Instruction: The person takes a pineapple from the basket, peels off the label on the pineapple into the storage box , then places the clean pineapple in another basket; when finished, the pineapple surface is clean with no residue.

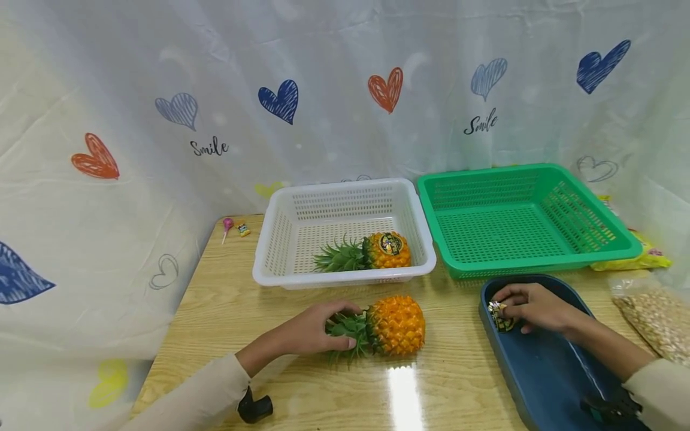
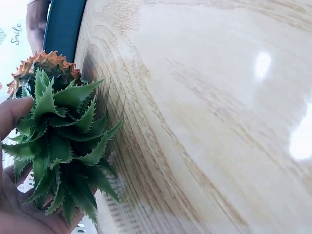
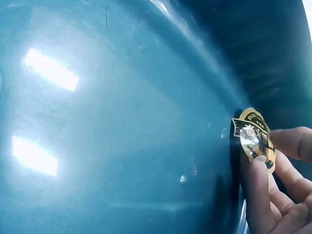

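Note:
On the table lies an orange pineapple (image 1: 398, 325), its green leafy crown (image 2: 63, 141) pointing left. My left hand (image 1: 318, 328) grips that crown, with the thumb on the near side and the fingers on the far side. Over the dark blue tray (image 1: 550, 371), my right hand (image 1: 536, 306) pinches a black and gold oval label (image 3: 256, 139) between thumb and fingers, close to the tray's inner wall. A second pineapple (image 1: 388, 254) lies in the white basket (image 1: 345, 280), bearing a similar round label on its side.
To the right of the white basket stands a green basket (image 1: 517, 263). A pink lollipop (image 1: 228, 224) and a small wrapped candy (image 1: 243, 230) lie at the back left. At the right are a yellow packet (image 1: 636, 260) and a clear bag of pale grains (image 1: 657, 317).

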Tool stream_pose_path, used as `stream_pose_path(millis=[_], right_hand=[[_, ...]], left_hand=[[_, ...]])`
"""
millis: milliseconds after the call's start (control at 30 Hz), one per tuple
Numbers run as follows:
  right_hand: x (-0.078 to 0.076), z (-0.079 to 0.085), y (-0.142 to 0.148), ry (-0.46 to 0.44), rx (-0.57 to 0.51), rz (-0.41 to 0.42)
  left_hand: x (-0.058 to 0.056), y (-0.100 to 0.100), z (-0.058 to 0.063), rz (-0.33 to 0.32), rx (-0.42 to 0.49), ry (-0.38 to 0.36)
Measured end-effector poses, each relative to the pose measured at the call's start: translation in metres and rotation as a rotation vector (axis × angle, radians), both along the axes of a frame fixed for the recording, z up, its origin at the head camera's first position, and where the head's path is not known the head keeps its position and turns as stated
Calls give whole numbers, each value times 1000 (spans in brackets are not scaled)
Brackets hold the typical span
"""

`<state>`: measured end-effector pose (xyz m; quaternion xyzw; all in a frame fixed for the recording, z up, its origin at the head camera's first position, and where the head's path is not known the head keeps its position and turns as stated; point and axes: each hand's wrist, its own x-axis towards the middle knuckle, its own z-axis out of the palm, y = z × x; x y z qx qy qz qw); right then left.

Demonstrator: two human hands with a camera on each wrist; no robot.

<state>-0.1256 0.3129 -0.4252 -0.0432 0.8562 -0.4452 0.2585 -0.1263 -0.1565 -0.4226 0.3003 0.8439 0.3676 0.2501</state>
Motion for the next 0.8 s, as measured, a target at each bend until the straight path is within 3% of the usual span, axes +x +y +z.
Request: stream_pose_path(millis=[367,800], right_hand=[[2,8,-1,-28,6,-24],[9,23,2,28,16,-39]], left_hand=[[0,0,2,-5,-4,5],[0,0,3,-3,2,-7]])
